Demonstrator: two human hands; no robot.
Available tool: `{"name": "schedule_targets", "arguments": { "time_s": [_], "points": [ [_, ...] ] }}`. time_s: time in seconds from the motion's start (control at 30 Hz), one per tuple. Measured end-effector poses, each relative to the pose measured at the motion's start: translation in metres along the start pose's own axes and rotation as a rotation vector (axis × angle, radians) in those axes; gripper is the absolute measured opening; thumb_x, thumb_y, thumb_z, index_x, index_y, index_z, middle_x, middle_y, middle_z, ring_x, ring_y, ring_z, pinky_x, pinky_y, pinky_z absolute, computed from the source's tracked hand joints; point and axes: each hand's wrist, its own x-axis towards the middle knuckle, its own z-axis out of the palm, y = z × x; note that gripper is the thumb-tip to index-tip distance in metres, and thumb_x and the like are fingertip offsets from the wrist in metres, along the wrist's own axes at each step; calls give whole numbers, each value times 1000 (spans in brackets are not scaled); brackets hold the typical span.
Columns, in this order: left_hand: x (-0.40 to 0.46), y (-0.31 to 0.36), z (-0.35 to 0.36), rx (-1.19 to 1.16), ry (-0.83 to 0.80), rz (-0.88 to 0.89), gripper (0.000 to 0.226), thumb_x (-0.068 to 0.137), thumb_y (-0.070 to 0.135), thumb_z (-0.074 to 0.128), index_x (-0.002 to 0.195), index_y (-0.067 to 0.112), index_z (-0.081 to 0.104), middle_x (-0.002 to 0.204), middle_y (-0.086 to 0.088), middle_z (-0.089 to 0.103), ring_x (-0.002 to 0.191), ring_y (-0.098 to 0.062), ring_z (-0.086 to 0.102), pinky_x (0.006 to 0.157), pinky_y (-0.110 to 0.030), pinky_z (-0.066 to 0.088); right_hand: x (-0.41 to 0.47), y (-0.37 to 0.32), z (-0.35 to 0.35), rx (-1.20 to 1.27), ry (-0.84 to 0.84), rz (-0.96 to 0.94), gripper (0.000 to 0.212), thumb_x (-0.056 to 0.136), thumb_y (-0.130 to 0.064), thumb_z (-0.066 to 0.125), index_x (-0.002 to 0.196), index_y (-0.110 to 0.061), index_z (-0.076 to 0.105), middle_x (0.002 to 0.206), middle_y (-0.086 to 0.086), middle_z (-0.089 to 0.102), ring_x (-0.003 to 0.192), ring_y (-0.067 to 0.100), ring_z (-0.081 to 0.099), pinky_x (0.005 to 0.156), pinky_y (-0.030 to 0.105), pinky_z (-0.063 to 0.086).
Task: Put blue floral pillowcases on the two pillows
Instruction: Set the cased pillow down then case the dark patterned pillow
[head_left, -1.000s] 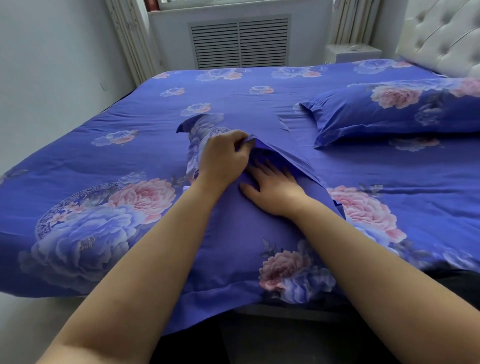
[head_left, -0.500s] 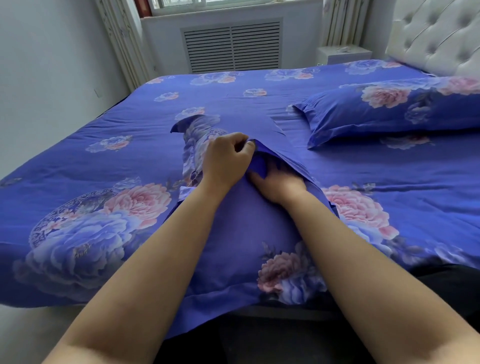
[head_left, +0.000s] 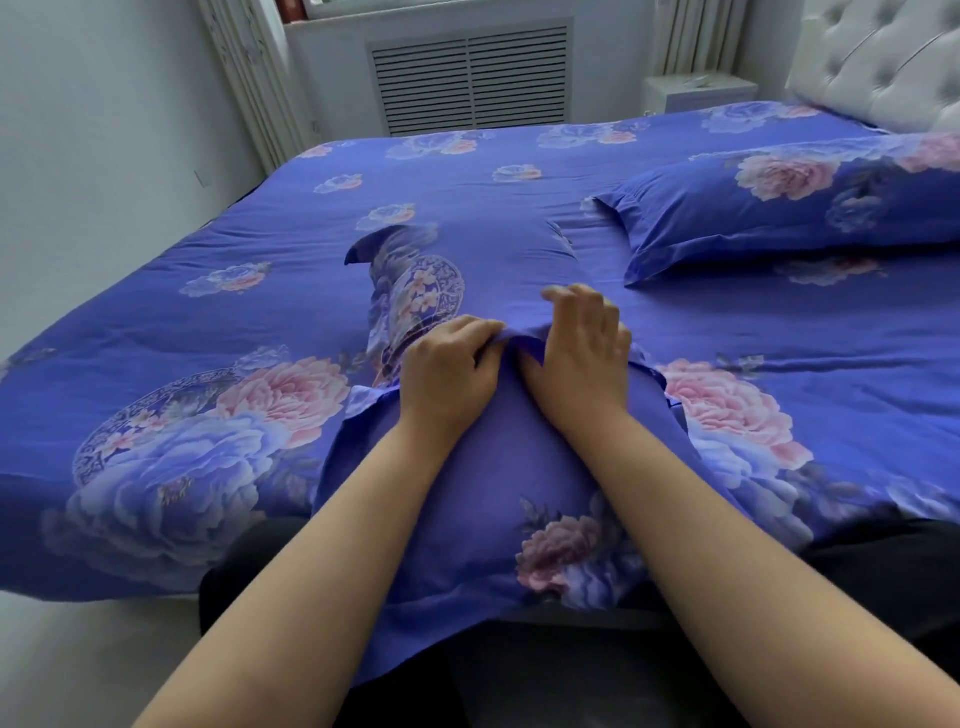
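Head view: the left hand pinches a fold of the near pillowcase at its far opening; the right hand – fingers curled – grips the same edge beside it; this pillow lies at the bed's near edge; 1 cased pillow rests by the headboard.

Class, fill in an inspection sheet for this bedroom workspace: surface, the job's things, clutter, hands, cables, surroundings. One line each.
Surface: bed covered in a blue floral sheet, lying flat.
Job's things: near pillow at the bed's front edge, in its blue floral case, open end under the hands; second pillow, already cased, lies by the headboard.
Clutter: nothing seen.
Hands: left hand pinches the case's opening edge; right hand beside it, fingers curled at the same fold, grip unclear.
Cables: nothing seen.
Surroundings: vent grille under the window, white nightstand, white wall on the left.
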Motion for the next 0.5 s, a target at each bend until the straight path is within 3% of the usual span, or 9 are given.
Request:
{"name": "schedule_targets", "arguments": {
  "time_s": [0.1, 0.2, 0.27, 0.4, 0.5],
  "points": [
    [-5, -10, -6, 46, 41, 172, 19, 82, 12, 57, 88, 13, 74, 84, -1, 71, 76, -23, 67, 65, -31, 50, 32, 25, 2, -50, -107, 102, 34, 82, -9, 49, 114, -17, 59, 120, 10, 54, 112, 32, 48, 88, 40, 33],
    [-19, -26, -12, 134, 73, 209, 11, 83, 13, 63, 84, 16, 73, 78, 1, 66, 75, -20, 63, 55, -30, 49, 31, 65, -6, -15, 22, 265, 32, 79, -1, 46, 105, -14, 61, 112, 14, 56, 103, 36, 53, 80, 41, 39],
    [-29, -33, -10, 168, 38, 126, 4, 82, 19, 67, 84, 18, 70, 81, 3, 62, 80, -19, 57, 55, -30, 48, 17, 85, -8, -1, 7, 356, 35, 78, 0, 45, 107, -14, 58, 112, 13, 58, 98, 38, 57, 73, 40, 41],
    [-34, -37, -9, 150, -148, -147, 32, 72, 22, 62, 103, 20, 58, 100, 0, 55, 96, -26, 49, 76, -36, 45, -4, 115, -7, 26, -98, 582, 32, 83, -4, 45, 112, -15, 53, 102, 18, 64, 90, 39, 59, 66, 36, 36],
    [-36, -43, -21, 180, -8, -287, 26, 65, -1, 57, 86, 15, 54, 81, -1, 52, 72, -27, 49, 58, -30, 34, -12, 114, -10, 42, 82, 460, 32, 84, -4, 47, 112, -14, 58, 91, 21, 62, 85, 41, 57, 63, 39, 39]
  ]
}}
